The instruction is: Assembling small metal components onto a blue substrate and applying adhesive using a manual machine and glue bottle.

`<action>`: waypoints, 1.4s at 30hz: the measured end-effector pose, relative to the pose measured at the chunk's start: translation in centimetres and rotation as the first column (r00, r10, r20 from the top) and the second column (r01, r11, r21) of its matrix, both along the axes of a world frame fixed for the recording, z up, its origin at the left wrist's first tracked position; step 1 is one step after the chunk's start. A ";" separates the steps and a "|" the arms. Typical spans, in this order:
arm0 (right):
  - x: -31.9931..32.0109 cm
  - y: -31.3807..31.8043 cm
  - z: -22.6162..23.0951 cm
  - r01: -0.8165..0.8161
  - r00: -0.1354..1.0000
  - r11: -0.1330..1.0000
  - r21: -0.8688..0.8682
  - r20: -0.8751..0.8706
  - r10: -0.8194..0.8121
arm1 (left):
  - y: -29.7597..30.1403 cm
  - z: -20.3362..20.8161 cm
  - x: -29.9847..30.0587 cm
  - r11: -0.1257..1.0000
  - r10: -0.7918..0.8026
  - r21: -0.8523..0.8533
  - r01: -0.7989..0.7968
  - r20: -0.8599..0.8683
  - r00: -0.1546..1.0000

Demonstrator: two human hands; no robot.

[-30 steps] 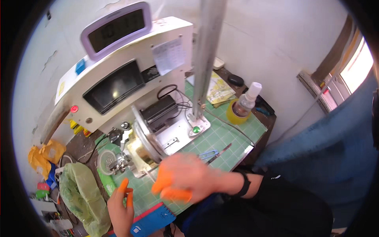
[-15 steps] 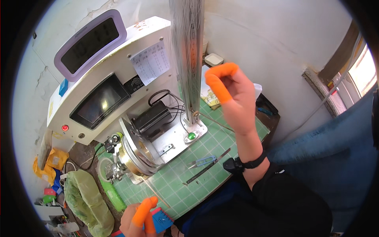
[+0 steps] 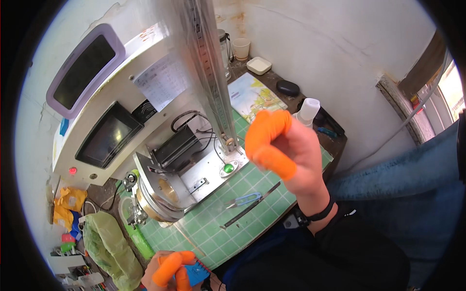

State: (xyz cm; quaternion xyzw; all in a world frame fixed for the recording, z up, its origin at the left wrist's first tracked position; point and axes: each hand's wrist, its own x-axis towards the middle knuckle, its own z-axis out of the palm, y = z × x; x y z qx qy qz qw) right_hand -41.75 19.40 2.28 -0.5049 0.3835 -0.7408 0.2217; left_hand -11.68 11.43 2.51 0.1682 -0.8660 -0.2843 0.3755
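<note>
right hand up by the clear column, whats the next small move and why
Probably lower the right hand toward the green mat: it hangs raised and curled, apparently empty, while the left hand holds a blue piece at the mat's near edge.

Shiny metal drum (image 3: 162,191), matt green mat (image 3: 252,182)

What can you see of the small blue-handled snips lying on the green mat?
The blue-handled snips lie flat on the green grid cutting mat, just in front of the machine's metal base plate. They have thin blue loop handles and short metal blades; whether the blades are closed is too small to tell. A long dark metal tool lies right beside them, roughly parallel. Neither hand touches them: the right hand is raised above the mat.
</note>
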 end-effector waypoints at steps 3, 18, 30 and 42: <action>1.4 1.6 -1.1 -0.105 0.981 0.994 -0.035 0.163 0.109 | 0.5 1.7 -0.7 0.966 -0.049 0.242 0.094 -0.186 0.981; 8.6 2.9 -1.1 -0.501 0.812 0.860 0.100 0.398 0.427 | 1.0 4.1 -6.3 0.811 -0.147 0.553 0.191 -0.122 0.982; 7.8 3.6 -2.2 -0.427 0.881 0.892 0.146 0.289 0.374 | -1.3 1.5 -4.4 0.129 -0.119 0.755 0.643 -0.632 0.766; 9.8 0.3 4.0 -0.206 0.635 0.966 -0.155 -0.772 0.012 | -1.4 0.4 -3.9 0.977 -0.211 0.046 0.210 0.016 0.977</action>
